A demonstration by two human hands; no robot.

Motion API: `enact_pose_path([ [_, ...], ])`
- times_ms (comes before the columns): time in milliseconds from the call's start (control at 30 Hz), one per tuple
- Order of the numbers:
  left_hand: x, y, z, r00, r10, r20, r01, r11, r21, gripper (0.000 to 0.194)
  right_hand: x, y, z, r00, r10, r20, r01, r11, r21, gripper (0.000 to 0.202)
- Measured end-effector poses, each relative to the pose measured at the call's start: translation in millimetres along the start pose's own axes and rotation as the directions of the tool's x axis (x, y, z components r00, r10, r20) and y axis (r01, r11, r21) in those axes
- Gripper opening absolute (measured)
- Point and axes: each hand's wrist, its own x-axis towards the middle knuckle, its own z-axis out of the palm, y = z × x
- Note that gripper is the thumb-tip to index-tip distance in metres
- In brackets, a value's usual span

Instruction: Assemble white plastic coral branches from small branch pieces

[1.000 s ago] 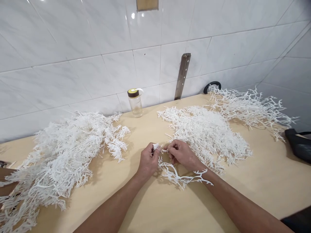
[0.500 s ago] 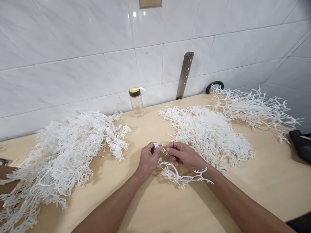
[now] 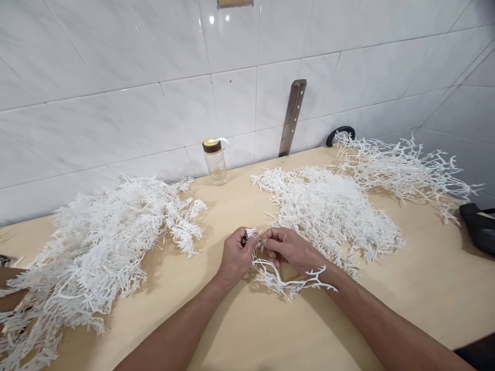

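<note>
A white branching plastic sprig (image 3: 284, 284) hangs from my hands over the middle of the table, its forked twigs spreading toward my right wrist. Closed around its upper end is my left hand (image 3: 236, 253), with small feathery white tips showing above the thumb. My right hand (image 3: 284, 246) pinches at the same spot, thumb and forefinger meeting the left fingertips; the small part between them is mostly hidden. Just beyond my right hand lies a flat heap of fine white sprigs (image 3: 328, 211).
A larger heap of white sprigs (image 3: 104, 242) covers the table's left side. Bare forked branches (image 3: 406, 167) lie at the back right. A clear bottle (image 3: 216, 167) stands near the tiled wall, where a metal strip (image 3: 293, 118) leans. Black objects (image 3: 477, 226) sit at the right edge.
My right fingertips have moved slightly left, closing the small gap to my left fingers. The view has shifted a little; the heaps and bottle stay in place.
</note>
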Motion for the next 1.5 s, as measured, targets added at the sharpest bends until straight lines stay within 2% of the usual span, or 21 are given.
enact_pose_path([
  [133,-2,1,0.2,1.000,0.013,0.018,-0.014,0.999,0.041,0.028,-3,-5,6,0.997,-0.034,-0.075,0.018,0.979,-0.204,0.007],
  [233,-5,5,0.8,0.999,0.049,0.005,-0.049,0.998,0.041,0.029,-2,-6,10,0.985,-0.047,-0.165,-0.007,0.949,-0.316,0.007],
  [333,-7,8,1.3,0.997,0.076,-0.016,-0.076,0.997,0.011,0.030,-1,-7,10,0.968,-0.032,-0.249,-0.060,0.933,-0.354,0.007],
  [400,-6,9,1.5,0.999,0.043,-0.001,-0.043,0.999,-0.028,0.031,-2,-9,7,0.960,-0.047,-0.275,-0.056,0.933,-0.355,0.006],
  [500,-2,5,1.3,0.999,-0.037,0.028,0.039,0.993,-0.110,0.028,-8,-18,-6,0.925,-0.151,-0.348,-0.003,0.915,-0.404,0.006],
  [567,0,2,1.3,0.998,-0.063,0.024,0.066,0.984,-0.164,0.029,-14,-25,-19,0.866,-0.238,-0.440,0.002,0.881,-0.473,0.012],
  [633,2,0,1.4,0.997,-0.075,0.020,0.078,0.978,-0.195,0.032,-20,-32,-33,0.763,-0.355,-0.540,-0.015,0.825,-0.564,0.016],
  [700,2,-1,1.7,0.995,-0.092,0.027,0.095,0.974,-0.206,0.033,-24,-36,-47,0.640,-0.480,-0.600,-0.067,0.743,-0.666,0.017],
  [800,1,1,1.9,0.991,-0.127,0.048,0.135,0.964,-0.229,0.034,-29,-39,-60,0.479,-0.685,-0.549,-0.097,0.580,-0.809,0.016],
  [833,1,2,1.8,0.988,-0.139,0.061,0.150,0.961,-0.233,0.034,-30,-40,-61,0.439,-0.731,-0.522,-0.084,0.545,-0.834,0.017],
  [867,0,2,1.6,0.986,-0.147,0.075,0.161,0.960,-0.231,0.034,-30,-40,-61,0.422,-0.751,-0.509,-0.060,0.537,-0.842,0.019],
  [900,0,3,1.4,0.984,-0.152,0.093,0.169,0.960,-0.222,0.034,-31,-41,-59,0.437,-0.740,-0.511,-0.026,0.557,-0.830,0.021],
  [933,0,3,1.2,0.982,-0.155,0.110,0.175,0.962,-0.210,0.034,-31,-40,-56,0.487,-0.700,-0.522,0.013,0.604,-0.797,0.023],
  [1000,0,2,0.8,0.979,-0.154,0.135,0.177,0.967,-0.181,0.034,-30,-39,-46,0.665,-0.558,-0.497,0.086,0.718,-0.691,0.029],
  [1033,0,1,0.6,0.978,-0.150,0.145,0.173,0.971,-0.167,0.034,-29,-38,-40,0.757,-0.479,-0.444,0.112,0.765,-0.634,0.032],
  [1067,0,1,0.5,0.977,-0.145,0.155,0.168,0.974,-0.155,0.033,-27,-37,-34,0.827,-0.421,-0.374,0.137,0.794,-0.592,0.034],
  [1100,0,0,0.5,0.977,-0.136,0.162,0.160,0.977,-0.143,0.032,-26,-35,-29,0.872,-0.385,-0.303,0.161,0.809,-0.566,0.035],
  [1167,-1,1,0.5,0.978,-0.114,0.175,0.135,0.984,-0.116,0.029,-22,-32,-19,0.911,-0.368,-0.185,0.211,0.803,-0.557,0.032],
  [1267,-2,4,0.6,0.979,-0.088,0.185,0.104,0.992,-0.077,0.022,-18,-26,-9,0.930,-0.355,-0.092,0.239,0.777,-0.583,0.025],
  [1367,-3,5,1.1,0.979,-0.073,0.190,0.084,0.995,-0.053,0.015,-15,-21,-6,0.936,-0.333,-0.113,0.206,0.778,-0.594,0.022],
  [1500,-3,4,2.0,0.981,-0.062,0.183,0.070,0.997,-0.039,0.012,-13,-18,-6,0.919,-0.367,-0.145,0.218,0.779,-0.588,0.018],
])
